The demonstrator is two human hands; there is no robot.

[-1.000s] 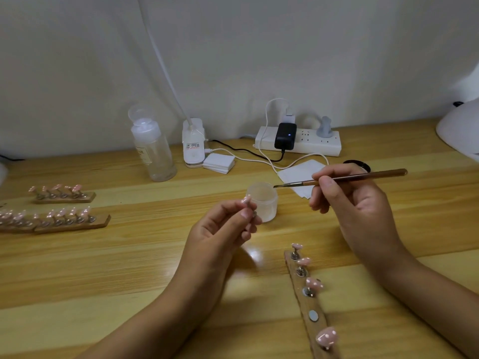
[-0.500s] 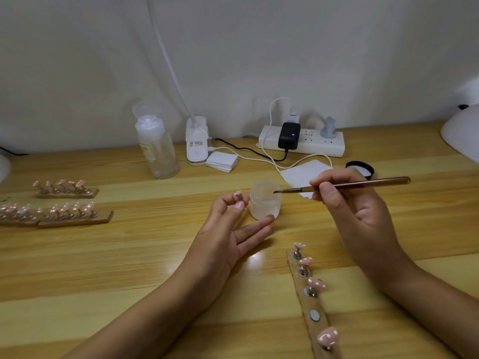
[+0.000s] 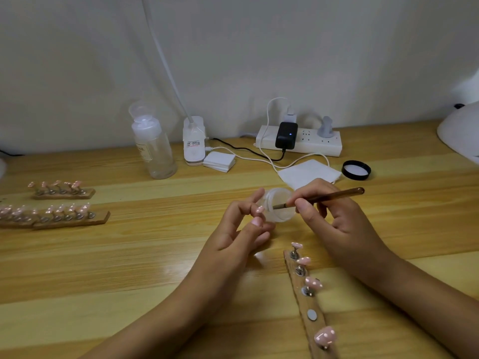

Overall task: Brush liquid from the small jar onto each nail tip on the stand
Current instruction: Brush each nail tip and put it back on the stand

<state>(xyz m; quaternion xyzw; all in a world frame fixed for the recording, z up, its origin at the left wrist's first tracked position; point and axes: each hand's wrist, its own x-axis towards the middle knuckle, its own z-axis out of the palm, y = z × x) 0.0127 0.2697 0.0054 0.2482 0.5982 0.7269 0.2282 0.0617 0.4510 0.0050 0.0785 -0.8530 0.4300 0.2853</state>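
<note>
My left hand (image 3: 241, 234) pinches a small pink nail tip (image 3: 259, 209) between thumb and forefinger, right beside the small translucent jar (image 3: 281, 206). The jar leans with its mouth toward me, touching my left fingers. My right hand (image 3: 337, 218) grips a brown brush (image 3: 334, 196) like a pen, and its bristle end sits inside the jar's mouth. The wooden stand (image 3: 309, 301) lies in front of my right wrist, carrying several pink dotted nail tips (image 3: 313, 282) and one bare magnet (image 3: 311, 314).
Two more stands with pink tips (image 3: 63, 190) (image 3: 54, 216) lie at the left. Behind the hands are a clear bottle (image 3: 153, 149), a white device (image 3: 194, 141), stacked pads (image 3: 219, 161), a power strip (image 3: 298, 141), a white wipe (image 3: 309, 172) and a black lid (image 3: 356, 170). A white lamp (image 3: 461, 130) stands far right.
My right hand moved left and down, bringing the brush's bristles into the jar. The jar now leans toward me, and my left hand's fingers have curled in beside it, still pinching the tip.
</note>
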